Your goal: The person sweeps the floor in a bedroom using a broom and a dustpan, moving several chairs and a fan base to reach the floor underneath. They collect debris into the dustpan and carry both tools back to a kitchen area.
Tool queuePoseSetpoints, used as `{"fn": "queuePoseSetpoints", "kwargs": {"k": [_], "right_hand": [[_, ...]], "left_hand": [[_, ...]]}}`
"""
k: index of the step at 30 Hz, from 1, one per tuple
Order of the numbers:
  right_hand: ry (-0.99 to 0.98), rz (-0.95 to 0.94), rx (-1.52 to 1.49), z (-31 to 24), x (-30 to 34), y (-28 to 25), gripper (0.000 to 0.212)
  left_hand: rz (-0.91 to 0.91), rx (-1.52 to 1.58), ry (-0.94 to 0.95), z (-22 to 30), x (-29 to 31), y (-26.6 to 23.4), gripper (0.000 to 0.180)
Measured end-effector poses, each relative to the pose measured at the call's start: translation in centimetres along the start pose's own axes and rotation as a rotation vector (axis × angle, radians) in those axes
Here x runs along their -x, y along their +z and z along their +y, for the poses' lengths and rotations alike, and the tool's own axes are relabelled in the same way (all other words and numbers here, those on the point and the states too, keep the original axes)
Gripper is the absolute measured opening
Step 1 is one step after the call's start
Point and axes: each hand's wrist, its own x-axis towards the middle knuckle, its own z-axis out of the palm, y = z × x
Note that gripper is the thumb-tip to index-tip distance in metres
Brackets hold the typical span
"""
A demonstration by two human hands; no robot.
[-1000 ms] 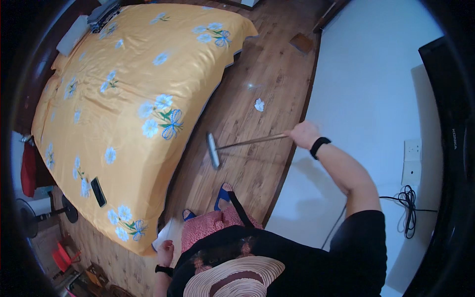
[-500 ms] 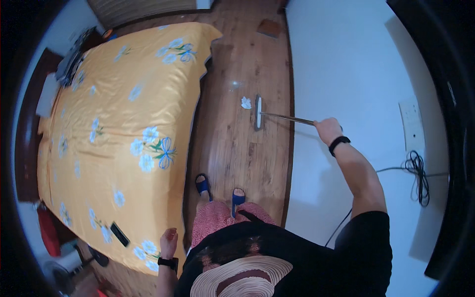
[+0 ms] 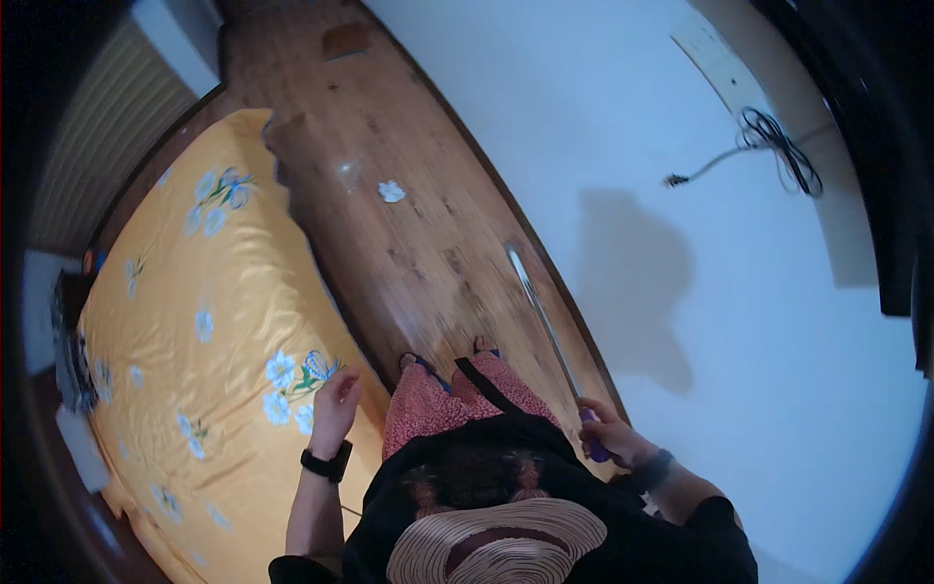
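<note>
My right hand [image 3: 608,433] is closed round the purple grip of a long-handled floor sweeper [image 3: 545,316]. Its metal pole slants away from me to the floor beside the right wall. The head at its far end cannot be clearly made out now. Above the edge of the bed, my left hand [image 3: 337,401] hangs with nothing in it, its fingers loosely bent and a little apart. Beyond my feet, a crumpled white piece of paper or tissue [image 3: 391,191] lies on the wooden floor [image 3: 428,263], apart from the sweeper.
A bed with a yellow flowered cover [image 3: 233,321] fills the left side. Along the right runs a white wall [image 3: 545,117] with a power strip [image 3: 722,66] and a bundled black cable [image 3: 778,146]. Farther off, a brown square thing [image 3: 345,41] lies on the floor.
The view has turned to the right. My right hand has come back close to my body, drawing the sweeper away from the white scrap and nearer the wall. My left hand has risen forward.
</note>
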Motion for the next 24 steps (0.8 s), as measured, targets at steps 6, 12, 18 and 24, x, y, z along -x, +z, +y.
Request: {"fn": "queuePoseSetpoints", "kwargs": {"k": [6,12,18,24], "right_hand": [[-0.251,0.047,0.005,1.4,-7.8,2.3,0.021],[-0.148,0.018,-0.441,-1.9,-16.6,3.4,0.03],[-0.239,-0.135,-0.629,-3.8,-17.7,2.9,0.032],[-0.682,0.763,0.701,-3.5,-23.4,1.6,0.038]], "left_hand": [[-0.741,-0.072,0.351,8.4,-7.0,7.7,0.034],[-1.084,-0.132,0.546,10.2,-7.8,19.0,0.06],[-1.0,-0.108,0.38,7.8,-12.5,23.8,0.053],[-1.022,-0.193,0.283,9.6,-16.9,25.7,0.039]]}}
